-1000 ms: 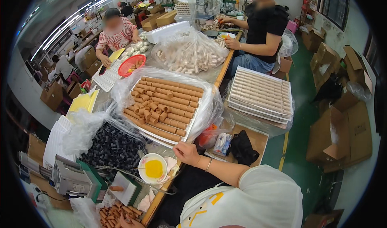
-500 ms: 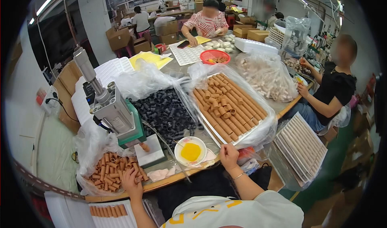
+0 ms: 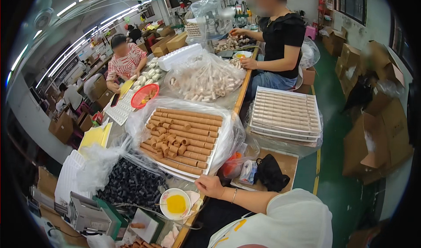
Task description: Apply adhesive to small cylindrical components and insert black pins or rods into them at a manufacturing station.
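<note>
My right hand (image 3: 209, 186) rests at the front table edge with its fingers curled in. It lies beside the near corner of a white tray (image 3: 206, 162) lined with plastic film. What the fingers close on, if anything, is hidden. On the tray lie rows of brown short tubes (image 3: 193, 148), with a loose heap of brown rings (image 3: 169, 146) on top. Left of my hand stands a white bowl (image 3: 163, 207) holding yellow stuff (image 3: 176, 203). My left hand is out of view. At the lower edge a few brown tubes (image 3: 139, 242) show.
A pile of black tube pieces (image 3: 127, 184) lies left of the tray, near a grey press (image 3: 90, 213) with a green base. One co-worker (image 3: 280, 46) sits at the right, another (image 3: 125, 61) across the table. Stacked white trays (image 3: 285, 116) stand beside the table.
My view has swung to the right. My left hand, earlier at the heap of brown tubes, has left the picture. My right hand stays by the tray's corner.
</note>
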